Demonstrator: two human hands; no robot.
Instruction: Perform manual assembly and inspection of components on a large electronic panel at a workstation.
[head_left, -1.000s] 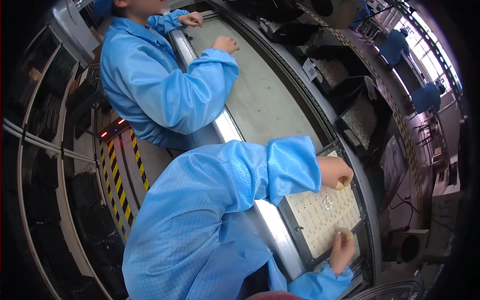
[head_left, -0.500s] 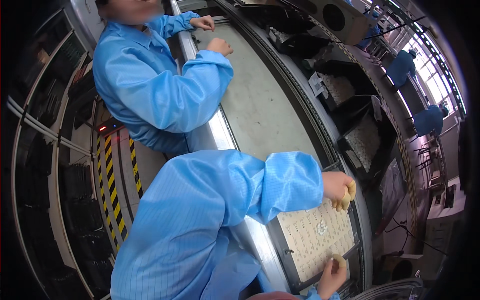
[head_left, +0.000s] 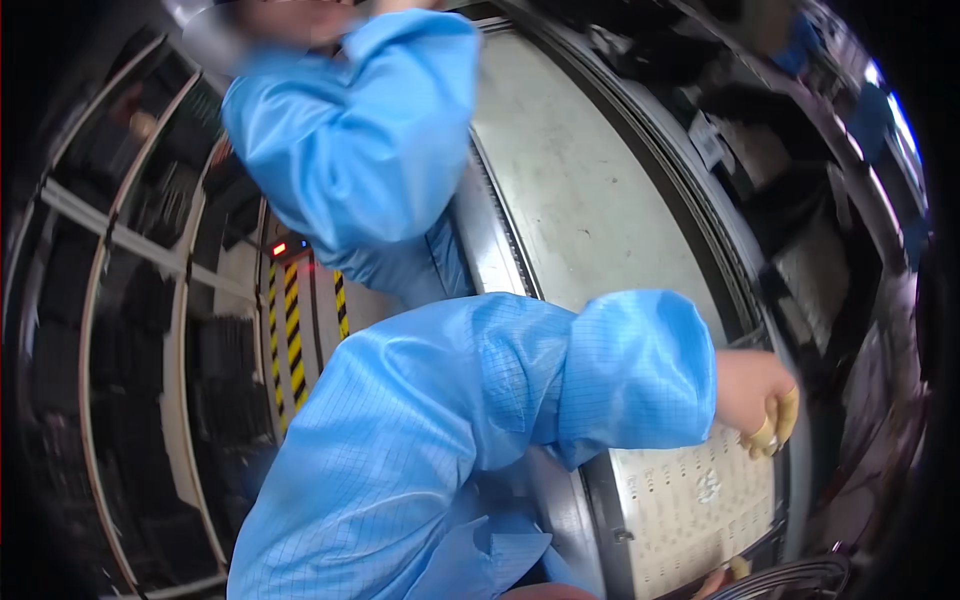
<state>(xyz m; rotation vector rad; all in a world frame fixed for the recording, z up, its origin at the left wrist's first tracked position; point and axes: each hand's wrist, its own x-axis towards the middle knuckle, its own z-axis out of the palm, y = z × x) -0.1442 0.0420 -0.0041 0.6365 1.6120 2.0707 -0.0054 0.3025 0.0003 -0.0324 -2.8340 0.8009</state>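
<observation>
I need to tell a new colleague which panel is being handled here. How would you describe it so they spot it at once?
Follow the long grey conveyor belt down to its near end. There a pale flat panel lies in a dark frame, under the left hand. Unlike the bare belt, it is covered in rows of small markings.

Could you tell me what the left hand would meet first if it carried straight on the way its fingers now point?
The left hand, with yellow finger covers, points down over the far edge of the pale board in its dark tray. It would probably meet that board edge or the tray rim first; motion blur leaves depth unclear.
</observation>
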